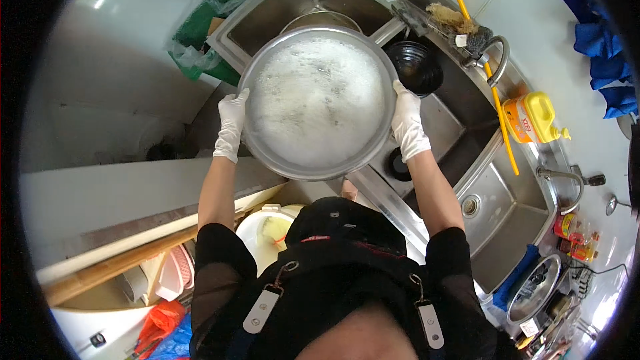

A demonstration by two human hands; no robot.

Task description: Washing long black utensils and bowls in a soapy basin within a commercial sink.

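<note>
Metal basin point(313, 175), round, full of white foam point(320, 97): between your hands, overlapping the far sink point(229, 45) in view. Your gloved left hand point(231, 120) grips its left rim, your gloved right hand point(408, 119) its right; both closed, partly hidden. Black bowl point(420, 70) just beyond your right hand.

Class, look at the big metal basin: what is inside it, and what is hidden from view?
White foam spreads across the basin, thinner and greyish in patches near the middle. The foam hides the bottom, so anything lying there cannot be seen.
</note>
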